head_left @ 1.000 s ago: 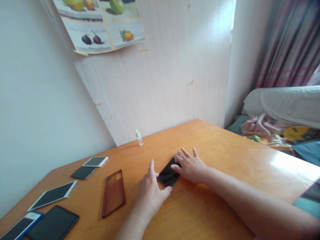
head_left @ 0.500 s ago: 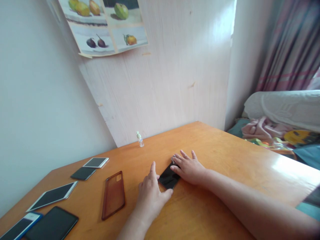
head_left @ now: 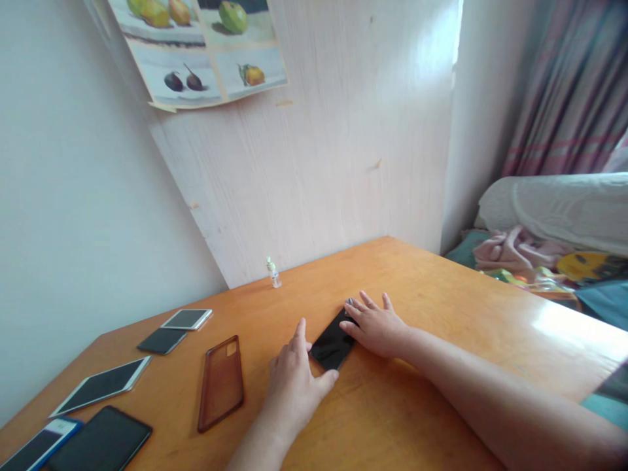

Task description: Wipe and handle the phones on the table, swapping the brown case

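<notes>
Your right hand has shifted slightly toward the far end of the phone since half a second ago. Its fingers are spread over that end; a pale patch at the fingertips is too covered to identify. Your left hand pinches the near end between thumb and bent finger, index finger extended. Locate the phone flat at mid-worktop, pointing obliquely toward the right edge. Left of your left hand, apart from it, lies the brown case. Along the worktop's left edge lie a white tablet, a black slab and a blue-edged phone. Near the far-left corner, a dark slab adjoins a white device. One bottle stands upright near the far edge.
</notes>
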